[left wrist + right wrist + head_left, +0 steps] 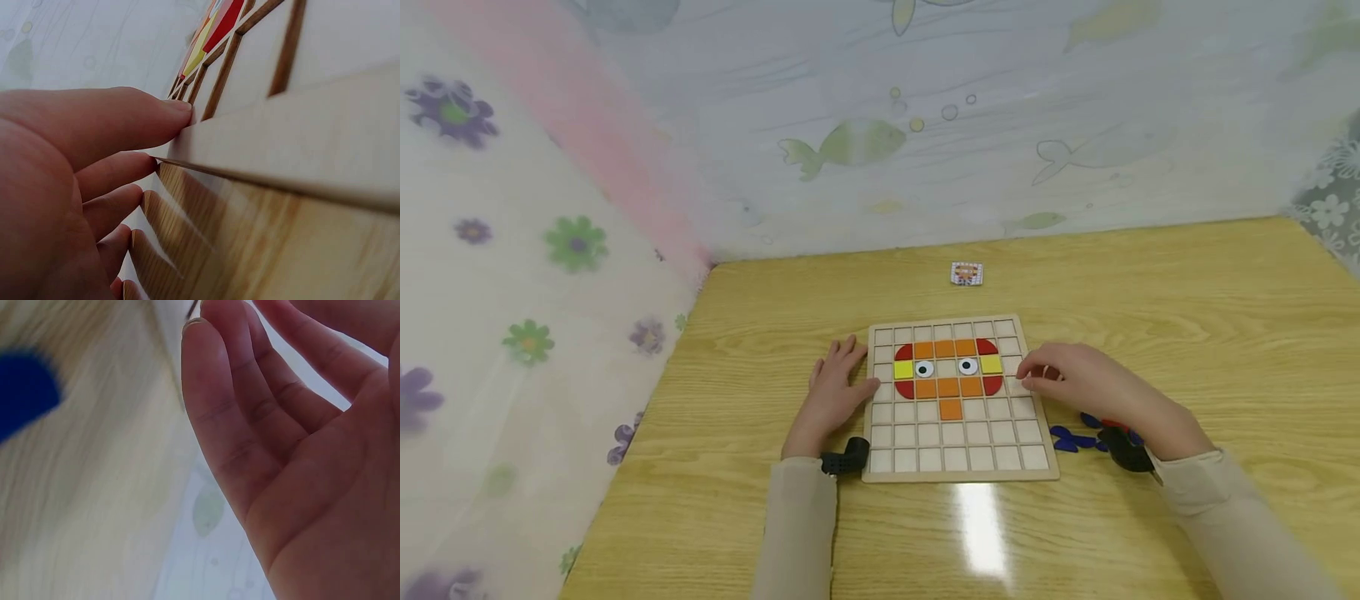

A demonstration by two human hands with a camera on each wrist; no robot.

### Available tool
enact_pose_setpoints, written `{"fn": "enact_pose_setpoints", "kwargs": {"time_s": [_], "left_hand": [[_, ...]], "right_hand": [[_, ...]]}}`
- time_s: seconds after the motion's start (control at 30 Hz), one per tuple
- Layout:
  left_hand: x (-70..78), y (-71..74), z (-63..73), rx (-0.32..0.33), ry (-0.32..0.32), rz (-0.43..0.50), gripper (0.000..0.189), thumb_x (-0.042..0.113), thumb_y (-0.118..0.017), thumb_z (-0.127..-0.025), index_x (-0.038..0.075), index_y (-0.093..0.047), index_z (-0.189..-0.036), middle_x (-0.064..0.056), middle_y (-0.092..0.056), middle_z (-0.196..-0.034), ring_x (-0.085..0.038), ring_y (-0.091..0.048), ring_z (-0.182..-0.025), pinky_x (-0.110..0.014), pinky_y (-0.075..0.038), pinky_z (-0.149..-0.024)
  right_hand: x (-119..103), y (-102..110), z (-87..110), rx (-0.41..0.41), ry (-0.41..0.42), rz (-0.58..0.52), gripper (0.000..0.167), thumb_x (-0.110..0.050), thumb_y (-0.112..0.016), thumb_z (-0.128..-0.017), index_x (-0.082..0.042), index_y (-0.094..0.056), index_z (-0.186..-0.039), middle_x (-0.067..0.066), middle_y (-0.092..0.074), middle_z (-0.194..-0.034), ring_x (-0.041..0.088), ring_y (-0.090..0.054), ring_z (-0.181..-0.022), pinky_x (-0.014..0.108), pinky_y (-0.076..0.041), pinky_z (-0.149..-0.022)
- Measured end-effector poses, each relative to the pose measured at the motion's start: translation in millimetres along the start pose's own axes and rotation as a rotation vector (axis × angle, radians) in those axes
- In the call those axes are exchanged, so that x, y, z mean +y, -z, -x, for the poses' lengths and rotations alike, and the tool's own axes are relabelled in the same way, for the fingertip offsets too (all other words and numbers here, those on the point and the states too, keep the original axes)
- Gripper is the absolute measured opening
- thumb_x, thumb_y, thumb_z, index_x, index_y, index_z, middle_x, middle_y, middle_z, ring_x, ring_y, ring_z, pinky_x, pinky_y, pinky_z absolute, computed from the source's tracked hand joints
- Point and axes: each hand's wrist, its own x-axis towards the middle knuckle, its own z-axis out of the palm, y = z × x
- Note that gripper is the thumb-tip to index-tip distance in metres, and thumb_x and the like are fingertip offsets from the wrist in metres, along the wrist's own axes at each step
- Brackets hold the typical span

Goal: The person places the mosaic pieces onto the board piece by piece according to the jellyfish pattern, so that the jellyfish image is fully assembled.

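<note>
A wooden grid board (pixel 925 436) lies on the table, with colored pieces in its upper and middle cells. Orange squares (pixel 948 387) form two rows, with one more orange square (pixel 951 409) below. Red rounded corner pieces (pixel 904 389), yellow squares (pixel 992 364) and two eye discs (pixel 968 366) complete the pattern. My left hand (pixel 835 392) rests at the board's left edge, its thumb (pixel 144 119) touching the rim and its other fingers spread beside it. Over the board's right edge hovers my right hand (pixel 1086 383), fingers loosely bent; no piece shows between them.
Dark blue pieces (pixel 1066 438) and a red piece (pixel 1112 423) lie right of the board, partly hidden under the right wrist. A small pattern card (pixel 967 273) sits behind the board. Painted walls border the table (pixel 760 333) at the back and left.
</note>
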Motion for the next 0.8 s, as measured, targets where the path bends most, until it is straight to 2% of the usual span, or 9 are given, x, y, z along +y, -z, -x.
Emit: {"fn": "enact_pose_setpoints", "kwargs": {"time_s": [0.3,0.5,0.63,0.8], "left_hand": [[-2.9,-2.5,-2.2,0.009,0.011,-0.024,0.058,0.031,-0.056,-0.086,0.016,-0.035,-0.138,-0.002,-0.016,-0.148,-0.021,-0.002,-0.135,-0.042,0.003,-0.106],[-3.0,-4.4,-0.3,0.005,-0.008,0.004,0.058,0.029,-0.056,-0.087,0.014,-0.036,-0.138,-0.004,-0.016,-0.148,-0.023,-0.002,-0.135,-0.044,0.003,-0.105],[-3.3,-3.6,1.5,0.019,-0.010,0.012,0.057,0.028,-0.057,-0.086,0.013,-0.037,-0.138,-0.004,-0.017,-0.147,-0.024,-0.003,-0.135,-0.045,0.002,-0.105],[-4.1,-2.0,0.9,0.018,-0.010,-0.007,0.057,0.031,-0.056,-0.087,0.015,-0.036,-0.138,-0.003,-0.017,-0.147,-0.022,-0.003,-0.135,-0.044,0.002,-0.105]], "right_hand": [[23,11,23.5,0.009,-0.043,0.029,0.021,-0.032,-0.055,-0.088,-0.017,-0.064,-0.099,-0.008,-0.058,-0.086,0.010,-0.052,-0.076,0.031,-0.044,-0.065],[40,26,47.7,0.030,-0.091,0.106,0.022,-0.029,-0.056,-0.088,-0.014,-0.065,-0.100,-0.009,-0.054,-0.083,0.009,-0.048,-0.070,0.027,-0.042,-0.060],[50,30,62.1,-0.026,-0.114,0.104,0.029,-0.032,-0.056,-0.087,-0.009,-0.063,-0.104,-0.008,-0.052,-0.080,0.005,-0.047,-0.063,0.024,-0.041,-0.054],[59,23,76.0,-0.102,-0.167,0.096,0.041,-0.039,-0.057,-0.084,-0.005,-0.059,-0.108,-0.005,-0.048,-0.078,0.005,-0.044,-0.062,0.022,-0.038,-0.052]]}}
